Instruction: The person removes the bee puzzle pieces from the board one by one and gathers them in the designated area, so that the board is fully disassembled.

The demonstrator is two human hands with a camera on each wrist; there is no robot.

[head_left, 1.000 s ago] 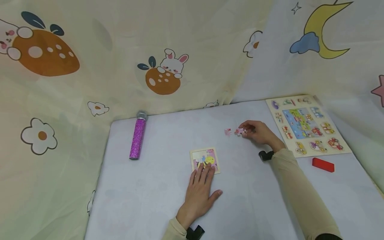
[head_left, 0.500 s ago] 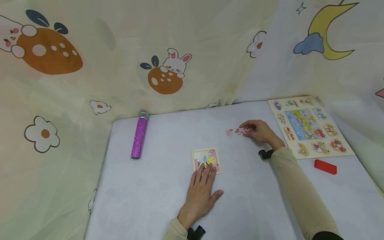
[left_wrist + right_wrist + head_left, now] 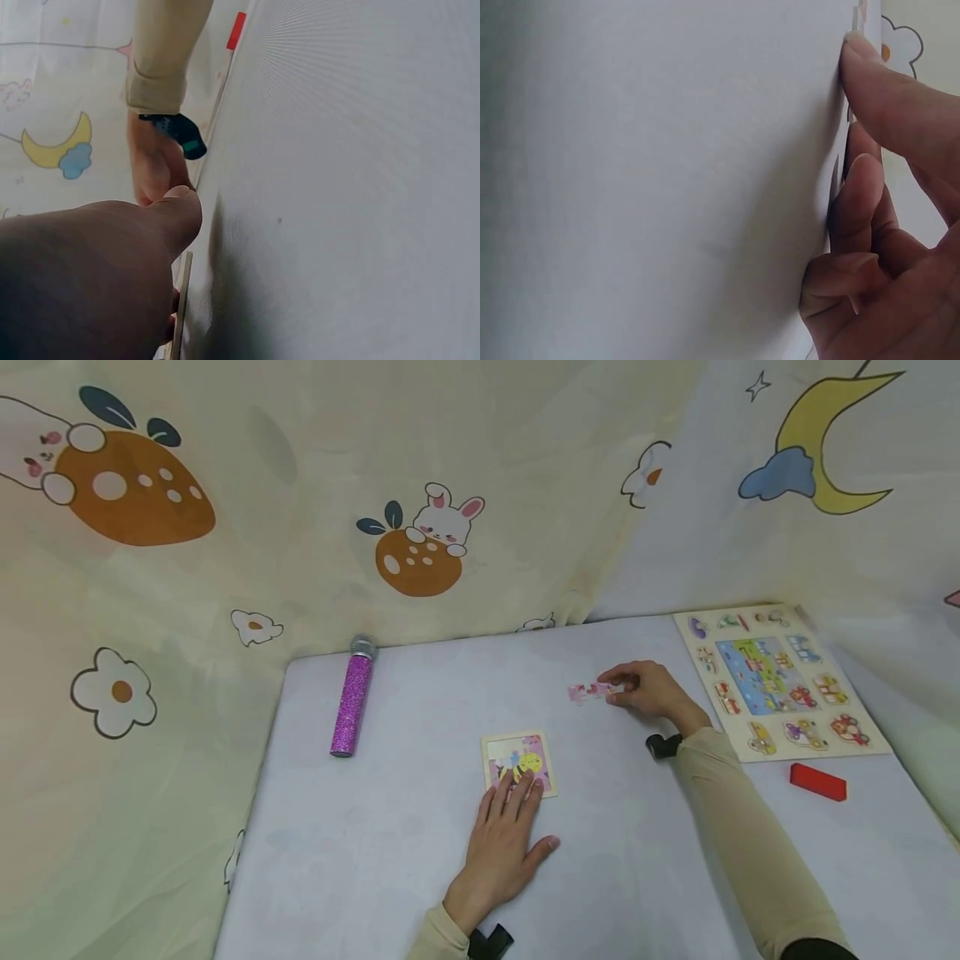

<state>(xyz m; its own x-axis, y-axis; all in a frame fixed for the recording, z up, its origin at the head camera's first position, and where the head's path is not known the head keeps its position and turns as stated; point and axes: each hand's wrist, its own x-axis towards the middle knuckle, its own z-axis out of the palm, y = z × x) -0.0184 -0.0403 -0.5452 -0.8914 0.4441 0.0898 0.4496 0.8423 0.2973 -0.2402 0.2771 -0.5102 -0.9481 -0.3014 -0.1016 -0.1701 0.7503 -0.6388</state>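
My left hand [image 3: 498, 852] lies with straight fingers over the lower part of a small framed jigsaw puzzle [image 3: 517, 745]. Its tray shows a yellow bee on pink and a pale bare area at the upper left. Farther right, my right hand [image 3: 651, 695] pinches a pink jigsaw piece [image 3: 600, 690] between thumb and fingers, low at the table. Another pink jigsaw piece [image 3: 576, 694] lies against its left side. In the right wrist view the thumb [image 3: 889, 105] is down by the tabletop, and the pieces are mostly hidden behind it.
A large animal puzzle board [image 3: 738, 735] lies at the right, with a red block [image 3: 817, 782] in front of it. A purple glitter microphone [image 3: 351, 706] lies at the back left. A printed curtain [image 3: 300, 568] hangs behind the white table [image 3: 360, 860].
My right hand has pushed its pink piece left until the gap to the other pink piece closed. The left hand stays on the bee puzzle. The head view has shifted slightly.
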